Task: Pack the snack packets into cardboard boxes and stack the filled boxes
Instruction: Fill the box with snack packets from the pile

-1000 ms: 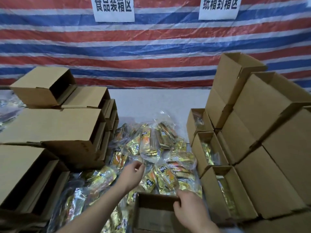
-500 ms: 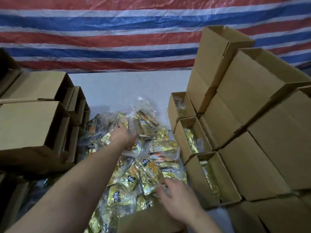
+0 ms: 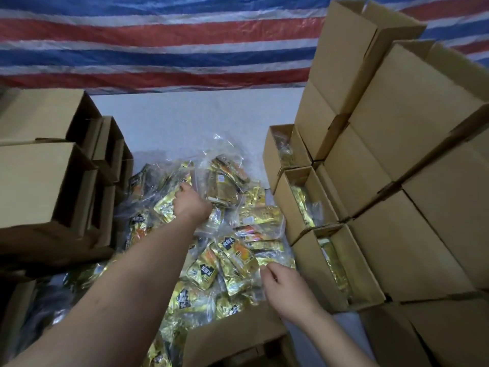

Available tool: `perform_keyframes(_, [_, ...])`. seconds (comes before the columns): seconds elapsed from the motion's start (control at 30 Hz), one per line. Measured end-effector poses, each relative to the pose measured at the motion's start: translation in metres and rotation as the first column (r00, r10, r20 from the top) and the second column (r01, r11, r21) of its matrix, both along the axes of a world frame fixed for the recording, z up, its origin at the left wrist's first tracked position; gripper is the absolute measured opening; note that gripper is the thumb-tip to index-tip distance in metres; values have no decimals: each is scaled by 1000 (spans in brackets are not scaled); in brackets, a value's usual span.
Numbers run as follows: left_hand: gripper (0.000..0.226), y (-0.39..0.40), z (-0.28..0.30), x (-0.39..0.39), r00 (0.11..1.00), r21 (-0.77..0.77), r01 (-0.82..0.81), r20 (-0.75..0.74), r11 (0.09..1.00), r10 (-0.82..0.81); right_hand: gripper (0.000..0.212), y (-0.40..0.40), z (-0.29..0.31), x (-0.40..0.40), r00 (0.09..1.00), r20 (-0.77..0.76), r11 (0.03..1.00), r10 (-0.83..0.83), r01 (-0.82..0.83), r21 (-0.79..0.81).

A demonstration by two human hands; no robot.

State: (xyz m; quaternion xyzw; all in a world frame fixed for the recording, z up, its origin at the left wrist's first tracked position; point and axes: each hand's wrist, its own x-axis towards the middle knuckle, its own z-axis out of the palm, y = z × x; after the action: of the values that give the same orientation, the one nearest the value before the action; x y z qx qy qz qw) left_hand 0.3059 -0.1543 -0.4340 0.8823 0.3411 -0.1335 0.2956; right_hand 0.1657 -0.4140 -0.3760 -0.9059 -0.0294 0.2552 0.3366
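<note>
The left hand [image 3: 191,203] has reached from the near edge deep into the heap of snack packets [image 3: 211,234] on the desk [image 3: 201,120], its fingers curling round a packet; the right hand [image 3: 284,286], off the box [image 3: 232,337] rim, now pinches a near packet; picking has begun; the packets are glossy gold, clear-wrapped, slippery-looking.

Striped tarpaulin [image 3: 158,43] behind white table [image 3: 201,120]

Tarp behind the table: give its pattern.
The tarp has red, white and blue stripes; head view.
</note>
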Motion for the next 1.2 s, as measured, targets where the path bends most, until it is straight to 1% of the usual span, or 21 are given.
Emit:
perform_keyframes(0.1, [84, 9, 0, -6, 994, -136, -91, 49, 987, 98, 44, 4, 3, 3, 999, -25, 998, -20, 21, 64])
perform_keyframes(0.17, [88, 11, 1, -12, 987, -229, -111, 87, 967, 134, 44, 6, 6, 5, 999, -32, 996, -19, 21, 88])
perform_keyframes(0.23, [92, 14, 4, -21, 973, -366, -131, 130, 921, 190, 43, 8, 8, 5, 999, -47, 993, -10, 15, 116])
perform_keyframes(0.3, [90, 18, 6, -35, 958, -494, -153, 139, 856, 252, 42, 11, 10, 5, 998, -65, 992, 8, 0, 129])
perform_keyframes(0.4, [81, 28, 7, -60, 942, -628, -205, 82, 750, 326, 44, 18, 12, 7, 997, -78, 992, 18, -8, 124])
perform_keyframes(0.5, [72, 34, 14, -86, 902, -774, -280, -9, 568, 432, 44, 30, 17, 9, 996, -79, 990, 33, -22, 137])
perform_keyframes(0.53, [69, 35, 15, -93, 898, -805, -278, -25, 524, 439, 43, 33, 17, 11, 996, -89, 988, 25, -11, 154])
perform_keyframes(0.6, [64, 37, 19, -107, 898, -829, -257, -15, 496, 441, 44, 44, 20, 13, 993, -118, 981, 4, 19, 192])
perform_keyframes(0.67, [57, 39, 28, -120, 883, -862, -244, -8, 444, 470, 44, 55, 21, 13, 989, -149, 973, -22, 55, 223])
perform_keyframes(0.7, [53, 40, 34, -124, 877, -867, -239, 1, 437, 481, 43, 61, 22, 13, 987, -161, 968, -30, 68, 241])
perform_keyframes(0.73, [48, 41, 40, -128, 874, -865, -229, 20, 447, 486, 42, 67, 24, 13, 985, -168, 963, -34, 78, 260])
perform_keyframes(0.83, [28, 39, 69, -139, 875, -823, -193, 103, 534, 474, 39, 83, 32, 15, 987, -151, 956, -54, 95, 276])
perform_keyframes(0.87, [24, 38, 79, -142, 872, -824, -171, 130, 541, 472, 39, 88, 36, 16, 988, -143, 955, -64, 102, 279])
perform_keyframes(0.97, [20, 33, 116, -154, 852, -858, -81, 205, 508, 481, 37, 101, 47, 18, 988, -134, 945, -81, 119, 305])
perform_keyframes(1.03, [22, 29, 142, -162, 841, -879, -9, 251, 477, 479, 36, 109, 56, 17, 978, -181, 917, -107, 167, 361])
perform_keyframes(1.07, [24, 26, 155, -166, 838, -884, 27, 274, 467, 471, 38, 112, 61, 16, 964, -233, 895, -126, 212, 393])
perform_keyframes(1.13, [27, 19, 175, -173, 837, -888, 87, 311, 452, 450, 52, 118, 69, 18, 912, -387, 816, -135, 324, 478])
perform_keyframes(1.17, [28, 15, 184, -177, 837, -891, 108, 321, 441, 443, 59, 120, 73, 21, 870, -484, 742, -92, 384, 549])
perform_keyframes(1.2, [29, 11, 192, -180, 837, -895, 124, 326, 428, 439, 63, 120, 77, 25, 822, -569, 632, -8, 445, 634])
